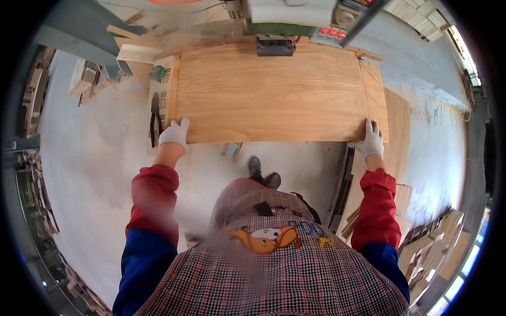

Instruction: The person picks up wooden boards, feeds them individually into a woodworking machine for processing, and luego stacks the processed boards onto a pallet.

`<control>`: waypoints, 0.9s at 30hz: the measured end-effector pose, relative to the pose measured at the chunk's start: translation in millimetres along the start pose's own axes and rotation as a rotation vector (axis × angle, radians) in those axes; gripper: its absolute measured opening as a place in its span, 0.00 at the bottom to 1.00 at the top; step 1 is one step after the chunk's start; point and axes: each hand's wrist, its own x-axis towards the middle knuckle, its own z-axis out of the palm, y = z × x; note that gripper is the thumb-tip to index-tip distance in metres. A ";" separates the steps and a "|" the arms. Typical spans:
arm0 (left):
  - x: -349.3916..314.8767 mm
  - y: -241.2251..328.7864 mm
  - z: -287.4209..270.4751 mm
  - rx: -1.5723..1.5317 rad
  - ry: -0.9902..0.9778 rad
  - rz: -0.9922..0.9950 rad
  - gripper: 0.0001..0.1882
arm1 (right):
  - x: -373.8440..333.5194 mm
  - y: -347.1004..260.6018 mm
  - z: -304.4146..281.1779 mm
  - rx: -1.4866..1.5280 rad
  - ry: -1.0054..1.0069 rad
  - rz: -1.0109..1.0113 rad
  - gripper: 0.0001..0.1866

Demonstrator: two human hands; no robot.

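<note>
A wide wooden panel point(274, 95) with light brown grain lies flat in front of me, its far edge beneath a machine's dark block point(274, 47). At its near left corner my left hand point(175, 132), in a white glove, grips the edge with thumb and fingers. My right hand point(371, 141), gloved the same way, holds the near edge toward the right end, some fingertips on top. The undersides of both grips are hidden. Pliers point(155, 118) with dark handles lie on a printed board just left of my left hand. A green roll of tape point(157, 73) sits farther up that board.
Beyond the panel stands a green and white machine point(287, 16) with a control box point(333, 32) bearing red lights. Stacked boards point(437, 247) lean at the lower right, and a long board point(396, 126) is beside the panel's right end. Wood pieces point(84, 78) stand at the left.
</note>
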 end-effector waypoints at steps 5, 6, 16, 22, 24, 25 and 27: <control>-0.1 -0.8 -0.1 0.004 0.023 0.012 0.44 | -2.6 -4.1 -6.6 0.023 0.004 0.027 0.55; 0.2 0.1 -0.9 -0.008 0.030 0.018 0.44 | -2.6 -3.6 -8.9 0.019 -0.008 0.034 0.55; 3.3 -7.2 11.2 -0.046 0.112 0.034 0.44 | -0.8 1.5 -7.5 0.024 0.005 0.015 0.55; 6.7 -13.8 31.3 0.012 0.138 0.038 0.41 | -3.5 4.6 0.7 0.099 0.046 0.008 0.57; 6.8 -7.6 22.3 -0.014 0.119 0.030 0.40 | 0.4 10.0 7.1 0.097 0.045 0.026 0.59; 5.3 -9.0 20.2 -0.036 0.133 0.045 0.39 | 2.1 10.5 11.1 0.093 0.056 0.030 0.60; 6.3 -9.5 19.4 -0.052 0.176 0.076 0.37 | 1.2 13.4 9.3 0.093 0.050 0.036 0.62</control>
